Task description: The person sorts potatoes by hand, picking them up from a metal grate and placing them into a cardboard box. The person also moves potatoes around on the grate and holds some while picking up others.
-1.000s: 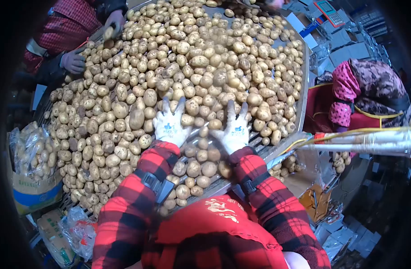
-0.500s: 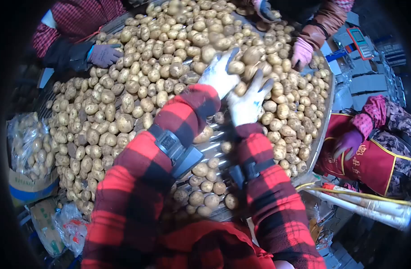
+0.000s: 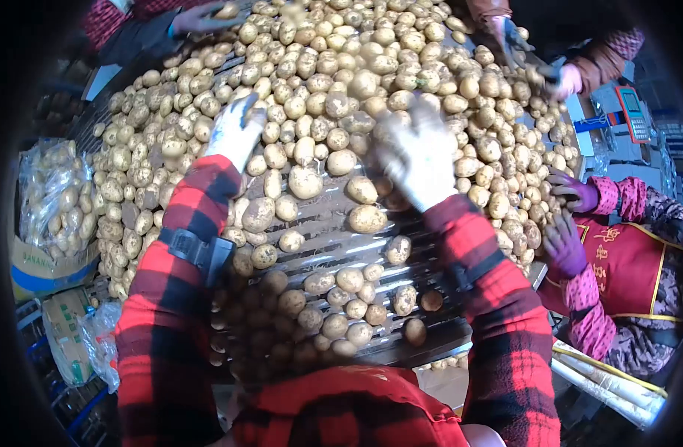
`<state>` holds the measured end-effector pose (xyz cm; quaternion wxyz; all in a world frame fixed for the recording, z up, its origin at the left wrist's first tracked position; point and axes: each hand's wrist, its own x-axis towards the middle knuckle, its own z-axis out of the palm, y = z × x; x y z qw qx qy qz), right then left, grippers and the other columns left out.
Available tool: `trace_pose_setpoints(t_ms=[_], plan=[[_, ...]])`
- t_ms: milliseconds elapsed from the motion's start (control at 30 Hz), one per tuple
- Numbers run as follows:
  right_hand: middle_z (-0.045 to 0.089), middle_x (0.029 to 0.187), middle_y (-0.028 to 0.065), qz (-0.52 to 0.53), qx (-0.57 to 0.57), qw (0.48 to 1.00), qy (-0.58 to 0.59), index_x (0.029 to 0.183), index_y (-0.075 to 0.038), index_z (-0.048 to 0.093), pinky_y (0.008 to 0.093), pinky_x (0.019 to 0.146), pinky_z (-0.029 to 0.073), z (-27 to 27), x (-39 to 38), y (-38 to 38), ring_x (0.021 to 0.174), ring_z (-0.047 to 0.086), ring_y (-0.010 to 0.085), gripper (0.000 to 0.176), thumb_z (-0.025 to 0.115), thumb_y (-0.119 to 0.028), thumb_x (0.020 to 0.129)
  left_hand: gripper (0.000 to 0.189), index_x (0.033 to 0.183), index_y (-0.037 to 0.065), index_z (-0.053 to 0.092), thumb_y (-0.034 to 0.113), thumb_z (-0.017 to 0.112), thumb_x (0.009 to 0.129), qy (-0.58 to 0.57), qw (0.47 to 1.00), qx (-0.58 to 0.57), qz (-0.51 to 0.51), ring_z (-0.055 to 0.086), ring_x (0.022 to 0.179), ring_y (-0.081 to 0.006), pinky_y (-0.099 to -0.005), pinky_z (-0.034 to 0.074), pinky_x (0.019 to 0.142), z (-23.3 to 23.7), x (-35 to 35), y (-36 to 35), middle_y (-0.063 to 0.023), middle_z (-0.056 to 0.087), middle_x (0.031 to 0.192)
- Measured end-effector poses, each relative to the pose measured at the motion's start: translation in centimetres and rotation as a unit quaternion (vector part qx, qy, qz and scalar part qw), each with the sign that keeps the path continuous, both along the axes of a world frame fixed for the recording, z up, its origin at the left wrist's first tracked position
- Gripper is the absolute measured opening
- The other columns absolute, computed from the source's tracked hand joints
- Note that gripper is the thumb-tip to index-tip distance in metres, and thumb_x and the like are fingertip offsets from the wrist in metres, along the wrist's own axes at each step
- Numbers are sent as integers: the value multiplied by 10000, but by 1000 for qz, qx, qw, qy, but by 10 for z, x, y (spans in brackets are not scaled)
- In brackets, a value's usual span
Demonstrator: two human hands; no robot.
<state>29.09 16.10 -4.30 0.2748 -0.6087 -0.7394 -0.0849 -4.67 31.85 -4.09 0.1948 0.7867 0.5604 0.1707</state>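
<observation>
My left hand, in a white glove with dark fingertips, rests on the heap of potatoes at left centre, its fingers apart and nothing held. My right hand, in a similar glove and smeared by motion, is over the potatoes right of centre; whether it holds one is unclear. Between my forearms, bare slats of the metal table show, with scattered potatoes on them. A smaller group of potatoes lies nearer my body, partly in shadow.
Gloved co-workers' hands reach in at the top left, top right and right edge. A box with bagged potatoes stands at left. A red device is at upper right; white pipes lie at lower right.
My left hand has moved left, away from my right hand, and its fingers are apart. More slats show between my arms, with more potatoes near my body. The co-workers' hands have shifted.
</observation>
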Motion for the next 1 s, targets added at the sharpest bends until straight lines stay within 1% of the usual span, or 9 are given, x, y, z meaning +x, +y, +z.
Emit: trace_pose_setpoints(t_ms=[267, 400, 467, 600, 667, 800, 867, 933, 1000], plan=[[530, 1554, 157, -83, -40, 974, -206, 1337, -302, 680, 737, 1169, 286, -18, 57, 57, 1455, 464, 427, 445, 720, -268, 895, 689, 1568, 134, 505, 437, 706, 982, 8, 999, -16, -30, 449, 1488, -381, -468, 352, 1243, 5, 2, -8, -175, 518, 1587], [517, 1544, 177, -218, 27, 958, -185, 1422, -313, 636, 695, 1113, 355, -21, 85, 78, 1414, 483, 416, 548, 753, -312, 887, 715, 1606, 191, 452, 446, 702, 986, 22, 999, -35, -8, 387, 1522, -436, -499, 317, 1265, -4, 4, -4, -178, 490, 1615], [530, 1521, 199, -138, 39, 979, -141, 1415, -246, 646, 623, 1075, 431, 18, 48, 53, 1334, 544, 431, 585, 804, -284, 853, 734, 1626, 222, 415, 512, 658, 997, 49, 998, -15, -29, 300, 1560, -469, -547, 228, 1295, -16, 1, 3, -182, 394, 1680], [678, 955, 130, 43, -140, 989, 13, 1238, -86, 696, 477, 720, 571, 39, -54, -44, 841, 696, 363, 373, 748, -273, 920, 818, 1651, 275, 369, 682, 596, 978, 86, 996, -16, -34, 209, 1599, -476, -556, 126, 1321, -23, 0, 16, -196, 272, 1739], [602, 1322, 281, -10, -270, 963, 15, 1330, -118, 632, 526, 799, 569, 29, -91, -90, 1000, 674, 408, 440, 710, -289, 932, 833, 1655, 271, 361, 693, 589, 974, 100, 995, -13, -25, 217, 1596, -473, -564, 124, 1318, -26, 3, 15, -198, 279, 1736], [560, 1410, 298, -56, -190, 977, 73, 1367, -103, 624, 484, 801, 588, -13, -93, -104, 1053, 660, 373, 505, 747, -291, 914, 885, 1693, 239, 252, 653, 575, 980, 182, 982, 47, -6, 232, 1598, -450, -613, 125, 1304, -17, 26, -30, -219, 259, 1737], [615, 1323, 234, -59, -195, 883, 422, 1410, -65, 574, 445, 762, 583, -17, -84, -108, 997, 663, 311, 538, 749, -297, 958, 824, 1674, 217, 326, 538, 630, 980, 109, 983, 125, -82, 283, 1580, -442, -632, 150, 1290, 6, 41, -91, -194, 296, 1729], [649, 1318, 158, 8, -291, 488, 823, 1538, -87, 430, 430, 901, 588, 10, -67, -125, 1018, 699, 315, 612, 695, -327, 1042, 819, 1651, 227, 374, 426, 707, 929, 147, 980, 44, -124, 387, 1519, -410, -614, 174, 1296, 12, 45, -135, -160, 398, 1671], [649, 1348, 171, 106, -197, 314, 923, 1554, -102, 426, 486, 1023, 578, 31, -64, -157, 1165, 697, 346, 548, 635, -279, 1079, 814, 1643, 239, 390, 365, 721, 910, 279, 938, 114, -173, 468, 1476, -359, -611, 196, 1294, -3, 44, -158, -124, 444, 1647]])
